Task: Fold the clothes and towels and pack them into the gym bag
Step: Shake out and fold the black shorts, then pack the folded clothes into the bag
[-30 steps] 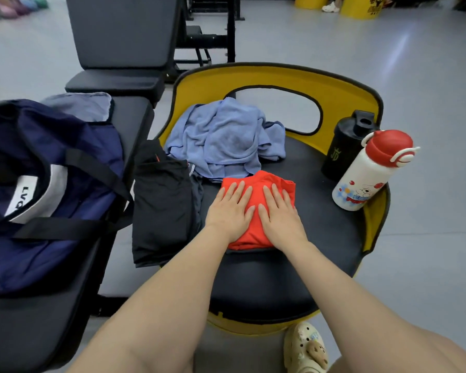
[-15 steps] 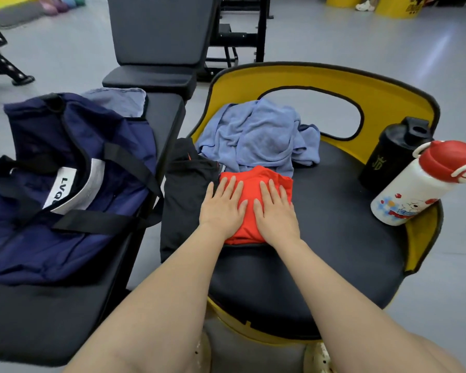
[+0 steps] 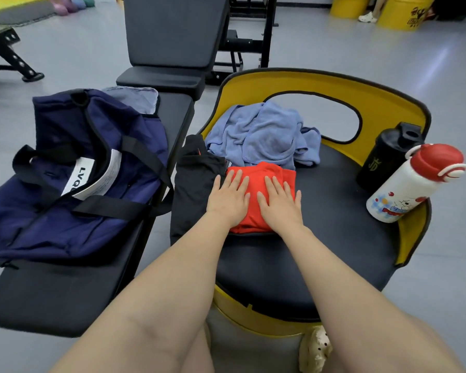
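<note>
A folded orange-red garment [image 3: 254, 208] lies on the black seat of a yellow chair [image 3: 334, 216]. My left hand [image 3: 228, 197] and my right hand [image 3: 279, 201] press flat on it side by side, fingers straight. Behind it sits a crumpled light-blue towel [image 3: 264, 133]. A black garment [image 3: 194, 181] hangs over the seat's left edge. The navy gym bag [image 3: 73, 179] lies on the black bench [image 3: 51, 294] to the left, with a grey-blue cloth [image 3: 135, 99] behind it.
A black shaker bottle [image 3: 385, 154] and a white bottle with a red lid [image 3: 412, 184] stand at the chair's right edge. A second bench [image 3: 172, 30] and a rack stand behind. Grey floor surrounds the chair. Yellow bins [image 3: 404, 12] stand far back.
My hands stay flat on the orange garment and have drifted slightly apart. The view has swung left, bringing the gym bag more fully into sight.
</note>
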